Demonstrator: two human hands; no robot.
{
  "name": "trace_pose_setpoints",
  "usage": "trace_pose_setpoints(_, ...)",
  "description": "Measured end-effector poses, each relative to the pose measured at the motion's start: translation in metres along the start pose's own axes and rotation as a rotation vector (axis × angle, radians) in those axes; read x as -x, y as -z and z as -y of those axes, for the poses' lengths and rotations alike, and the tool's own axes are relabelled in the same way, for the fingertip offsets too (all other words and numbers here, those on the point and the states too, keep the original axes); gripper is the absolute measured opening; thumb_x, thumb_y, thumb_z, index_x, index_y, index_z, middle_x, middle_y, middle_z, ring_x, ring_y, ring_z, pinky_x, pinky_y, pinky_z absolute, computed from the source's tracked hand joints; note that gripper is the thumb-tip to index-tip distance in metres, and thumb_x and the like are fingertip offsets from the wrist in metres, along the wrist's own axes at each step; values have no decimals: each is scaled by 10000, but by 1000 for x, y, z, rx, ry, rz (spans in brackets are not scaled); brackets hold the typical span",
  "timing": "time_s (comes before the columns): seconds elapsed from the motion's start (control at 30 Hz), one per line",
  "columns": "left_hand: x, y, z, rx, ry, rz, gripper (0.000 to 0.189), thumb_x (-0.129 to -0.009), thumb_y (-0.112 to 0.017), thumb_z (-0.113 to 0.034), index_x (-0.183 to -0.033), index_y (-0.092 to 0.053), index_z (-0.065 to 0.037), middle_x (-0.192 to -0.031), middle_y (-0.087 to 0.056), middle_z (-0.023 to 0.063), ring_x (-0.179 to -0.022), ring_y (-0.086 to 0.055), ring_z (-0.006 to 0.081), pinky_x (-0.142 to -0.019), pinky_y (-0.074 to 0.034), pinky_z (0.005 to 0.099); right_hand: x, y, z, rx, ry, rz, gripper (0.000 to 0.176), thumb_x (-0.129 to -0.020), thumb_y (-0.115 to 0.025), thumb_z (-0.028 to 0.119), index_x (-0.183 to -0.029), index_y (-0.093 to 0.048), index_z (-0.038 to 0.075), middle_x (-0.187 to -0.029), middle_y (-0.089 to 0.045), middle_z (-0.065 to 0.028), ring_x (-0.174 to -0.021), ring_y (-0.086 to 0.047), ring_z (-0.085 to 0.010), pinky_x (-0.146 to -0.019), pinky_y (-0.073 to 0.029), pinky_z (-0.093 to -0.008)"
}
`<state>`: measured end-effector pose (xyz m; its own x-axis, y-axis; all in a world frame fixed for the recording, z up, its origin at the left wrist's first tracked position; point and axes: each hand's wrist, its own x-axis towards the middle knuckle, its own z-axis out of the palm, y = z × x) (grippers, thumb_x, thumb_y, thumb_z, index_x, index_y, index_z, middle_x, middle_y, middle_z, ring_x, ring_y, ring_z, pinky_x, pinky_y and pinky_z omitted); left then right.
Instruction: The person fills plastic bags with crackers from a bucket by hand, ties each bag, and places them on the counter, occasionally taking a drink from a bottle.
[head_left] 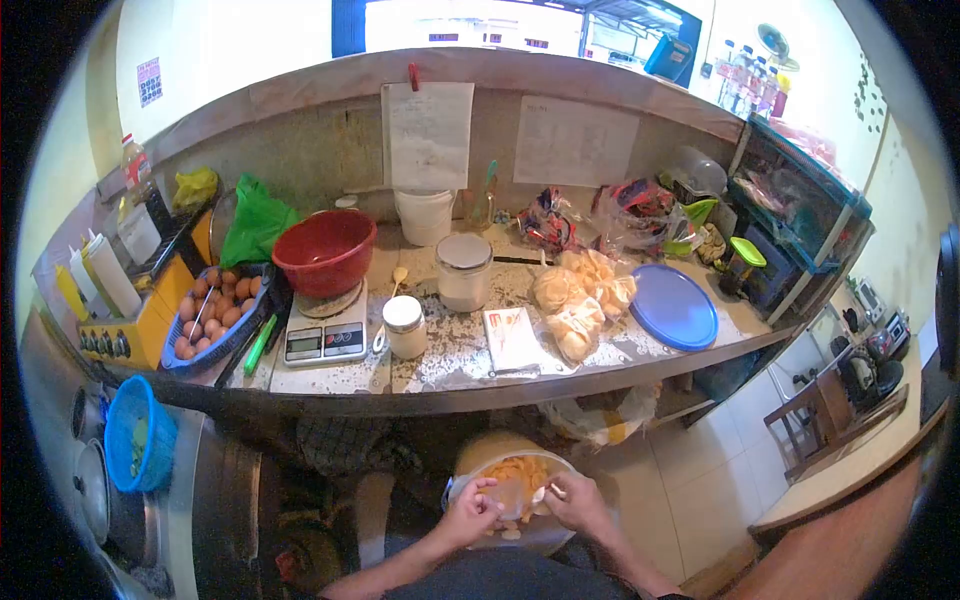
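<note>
A round container (565,468) with a pale rim holds orange-yellow pieces (525,470) at the bottom centre, below the counter. Over its left side, my left hand (474,512) has its fingers closed on a thin, clear plastic bag (510,496). My right hand (578,503) is over the right side, its fingers pinched near a small white bit (538,494); what they grip is too small to make out.
On the counter (440,378) stand a red bowl (325,250) on a scale (326,342), jars, tied bags (575,335) and a blue lid (675,306). Eggs (212,312) fill a basket at the left. A blue basket (140,435) sits lower left.
</note>
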<state>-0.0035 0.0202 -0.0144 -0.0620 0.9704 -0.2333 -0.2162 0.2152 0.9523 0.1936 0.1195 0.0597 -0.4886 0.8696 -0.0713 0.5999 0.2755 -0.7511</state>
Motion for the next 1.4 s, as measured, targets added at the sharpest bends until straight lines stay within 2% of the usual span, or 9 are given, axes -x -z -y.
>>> trace_pose_setpoints(0.13, 3, -10, -7, 103, 38, 34, 567, -888, -649, -63, -1356, -330, -50, -819, -578, 14, -756, -592, 85, -693, -491, 240, -2, -1, 5, -14, 194, -41, 163, -783, -676, 197, -895, -654, 81, -831, -640, -168, -857, -638, -338, -746, -526, -407)
trace_pose_setpoints(0.2, 2, -13, 2, 166, 54, 45, 568, -886, -640, -46, -1356, -321, -51, -840, -602, 35, -750, -597, 94, -703, -502, 248, -4, -20, 0, 192, 363, -53, 173, -778, -696, 210, -895, -633, 99, -866, -612, -165, -835, -629, -351, -728, -524, -432)
trace_pose_setpoints(0.43, 2, -8, 12, 130, 58, 64, 593, -881, -660, -63, -1365, -318, -55, -866, -615, 24, -814, -609, 99, -732, -504, 252, -5, -40, -10, 275, 292, 58, 227, -792, -710, 244, -965, -625, 125, -955, -581, -156, -848, -618, -357, -723, -522, -452)
trace_pose_setpoints(0.6, -1, -9, 15, 154, 148, 45, 609, -874, -659, -57, -1373, -311, -60, -905, -619, 24, -821, -606, 94, -712, -504, 254, -5, -31, -2, 51, 406, -72, 252, -799, -716, 197, -1029, -633, 137, -950, -587, -142, -901, -602, -350, -759, -515, -432)
trace_pose_setpoints(0.7, -1, -11, 18, 154, 123, 33, 606, -867, -653, -41, -1368, -313, -59, -920, -623, 34, -811, -604, 99, -715, -510, 259, -4, -28, 21, 13, 404, -39, 227, -748, -755, 113, -948, -650, 87, -899, -633, -130, -835, -621, -309, -722, -516, -380)
trace_pose_setpoints(0.93, -3, -9, 25, 177, 112, 8, 578, -848, -621, 25, -1340, -329, -53, -1030, -648, 85, -918, -631, 136, -786, -520, 286, -9, -65, -5, -12, 453, -72, 224, -775, -742, 156, -966, -644, 94, -922, -629, -138, -852, -627, -326, -732, -520, -390)
trace_pose_setpoints(1.03, -4, -8, 28, 102, 135, -24, 575, -840, -611, 43, -1333, -330, -51, -1049, -648, 89, -935, -634, 142, -803, -520, 293, -7, -75, -11, 137, 347, -1, 202, -805, -718, 181, -970, -642, 92, -934, -628, -137, -871, -632, -327, -733, -520, -395)
trace_pose_setpoints(1.17, -6, -7, 36, 172, 69, -30, 584, -843, -657, -24, -1319, -320, 5, -967, -647, 83, -824, -633, 122, -700, -519, 260, -10, -73, -13, 9, 337, 26, 225, -821, -705, 213, -989, -630, 84, -962, -635, -143, -904, -634, -339, -776, -515, -407)
trace_pose_setpoints(1.4, -2, -10, 25, 171, 105, -53, 564, -859, -616, -8, -1334, -312, -3, -947, -631, 59, -820, -621, 104, -695, -510, 246, -10, -61, -9, -187, 190, 184, 240, -854, -700, 263, -984, -624, 76, -949, -658, -142, -930, -647, -286, -815, -500, -383)
